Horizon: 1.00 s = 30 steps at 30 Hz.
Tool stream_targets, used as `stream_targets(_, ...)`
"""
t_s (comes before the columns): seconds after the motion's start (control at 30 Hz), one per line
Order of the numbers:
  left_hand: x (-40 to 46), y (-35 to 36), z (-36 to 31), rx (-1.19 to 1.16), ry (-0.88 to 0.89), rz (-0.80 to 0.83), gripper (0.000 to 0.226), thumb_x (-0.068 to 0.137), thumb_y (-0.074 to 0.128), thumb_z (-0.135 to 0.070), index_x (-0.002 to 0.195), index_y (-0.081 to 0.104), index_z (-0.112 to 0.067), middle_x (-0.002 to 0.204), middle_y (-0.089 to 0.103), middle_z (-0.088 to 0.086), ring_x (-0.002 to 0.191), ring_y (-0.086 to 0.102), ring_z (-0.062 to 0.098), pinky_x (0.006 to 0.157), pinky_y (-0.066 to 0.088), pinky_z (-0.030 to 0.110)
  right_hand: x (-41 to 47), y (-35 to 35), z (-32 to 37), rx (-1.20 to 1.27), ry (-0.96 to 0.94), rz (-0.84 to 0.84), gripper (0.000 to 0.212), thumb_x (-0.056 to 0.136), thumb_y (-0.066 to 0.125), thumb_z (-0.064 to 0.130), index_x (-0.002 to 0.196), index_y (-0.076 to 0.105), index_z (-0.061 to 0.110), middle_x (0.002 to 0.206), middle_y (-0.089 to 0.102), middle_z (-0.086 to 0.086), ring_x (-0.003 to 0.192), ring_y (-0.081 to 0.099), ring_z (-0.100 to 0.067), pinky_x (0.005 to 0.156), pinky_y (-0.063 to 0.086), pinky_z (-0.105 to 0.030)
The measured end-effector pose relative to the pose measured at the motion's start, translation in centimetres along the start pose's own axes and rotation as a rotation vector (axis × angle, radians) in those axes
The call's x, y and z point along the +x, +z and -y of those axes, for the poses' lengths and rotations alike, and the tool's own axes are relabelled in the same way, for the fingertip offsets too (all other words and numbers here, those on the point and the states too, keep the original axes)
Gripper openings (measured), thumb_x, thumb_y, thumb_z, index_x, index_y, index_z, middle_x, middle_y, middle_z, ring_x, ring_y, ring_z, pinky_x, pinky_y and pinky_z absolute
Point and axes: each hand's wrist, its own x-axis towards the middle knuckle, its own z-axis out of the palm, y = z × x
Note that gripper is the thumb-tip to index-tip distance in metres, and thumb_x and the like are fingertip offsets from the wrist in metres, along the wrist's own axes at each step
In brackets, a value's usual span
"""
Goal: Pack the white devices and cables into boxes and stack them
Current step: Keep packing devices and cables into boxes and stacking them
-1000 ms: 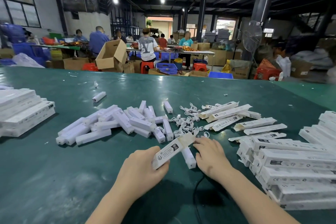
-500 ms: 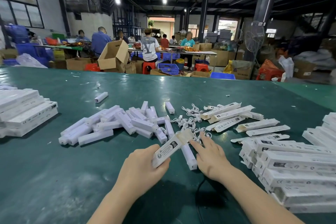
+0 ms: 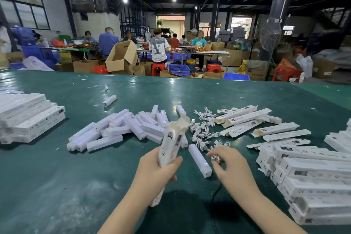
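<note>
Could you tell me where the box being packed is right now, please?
In the head view, the open box is low and centre, gripped by the left hand, open end tilted towards the device pile; a single white device lies just to its right.

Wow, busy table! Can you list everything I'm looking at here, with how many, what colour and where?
table: one, green, fills the foreground
loose devices: a pile, white, left of centre
single device: one, white, between the hands
cables: a tangle, white, centre
open boxes: several, white, right of the cables
box stack: many, white, far left
box stack: many, white, far right
workers: several, at tables behind
left hand: grips a white box
right hand: pinches a white cable
</note>
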Motion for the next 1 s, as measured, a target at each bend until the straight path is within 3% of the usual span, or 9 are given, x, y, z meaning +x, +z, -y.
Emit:
stream_targets(0.1,0.0,0.3,-0.4,-0.176,-0.138,0.088,0.004,0.084,0.070,-0.017,0.085,0.070,-0.013,0.077,0.072,0.005,0.063,0.065,0.012,0.056,0.051,0.021,-1.8,-1.0,2.0,0.315,-0.040,-0.027,0.044,0.080,0.068,-0.007,0.098,0.070,0.033,0.096,0.068,0.018,0.090,0.064,-0.005,0.081,0.043,-0.005)
stream_targets(0.2,-0.2,1.0,-0.6,-0.308,-0.224,0.180,0.011,0.085,0.070,-0.017,0.095,0.073,-0.016,0.096,0.074,0.004,0.079,0.070,0.012,0.060,0.052,0.020,-3.1,-1.3,3.4,0.506,-0.046,0.024,0.049,0.081,0.068,-0.009,0.098,0.070,0.037,0.101,0.071,0.018,0.096,0.068,-0.007,0.085,0.049,-0.014)
stream_targets(0.33,-0.4,1.6,-0.6,-0.411,-0.280,0.182,0.016,0.081,0.074,-0.014,0.096,0.072,-0.007,0.090,0.074,0.010,0.080,0.071,0.016,0.064,0.054,0.021,-3.8,-1.2,4.0,0.637,-0.056,0.049,0.049,0.080,0.065,-0.013,0.099,0.072,0.032,0.099,0.075,0.013,0.097,0.070,-0.009,0.086,0.052,-0.017)
stream_targets(0.5,-0.4,1.7,-0.5,-0.512,-0.312,0.198,0.030,0.074,0.077,-0.020,0.098,0.071,-0.003,0.096,0.074,0.015,0.086,0.072,0.019,0.069,0.055,0.022,-4.2,-0.9,4.5,0.614,-0.110,-0.008,0.041,0.077,0.067,-0.007,0.100,0.072,0.027,0.100,0.074,0.016,0.093,0.071,-0.007,0.083,0.053,-0.017)
stream_targets(0.77,-1.0,2.4,-0.8,-0.532,-0.371,0.240,0.022,0.086,0.067,-0.010,0.104,0.067,0.002,0.094,0.073,0.014,0.083,0.070,0.019,0.068,0.054,0.023,-4.7,-1.4,4.3,0.576,-0.121,-0.011,0.050,0.073,0.072,-0.007,0.099,0.070,0.036,0.096,0.073,0.023,0.091,0.070,0.002,0.085,0.049,-0.010)
stream_targets(0.9,-1.1,2.2,-1.1,-0.466,-0.344,0.200,0.017,0.085,0.067,-0.003,0.101,0.066,0.002,0.082,0.072,0.013,0.072,0.069,0.017,0.064,0.055,0.025,-5.0,-1.2,4.6,0.542,-0.098,0.000,0.069,0.072,0.075,0.005,0.125,0.055,0.045,0.117,0.066,0.017,0.097,0.068,0.001,0.081,0.048,-0.009)
stream_targets(1.0,-1.4,2.0,-1.3,-0.395,-0.311,0.228,0.007,0.083,0.070,-0.002,0.089,0.070,-0.005,0.070,0.068,0.007,0.061,0.065,0.013,0.056,0.052,0.021,-5.0,-0.9,4.3,0.501,-0.064,0.112,0.077,0.069,0.078,0.025,0.135,0.045,0.049,0.140,0.046,0.022,0.101,0.063,-0.007,0.079,0.050,-0.014)
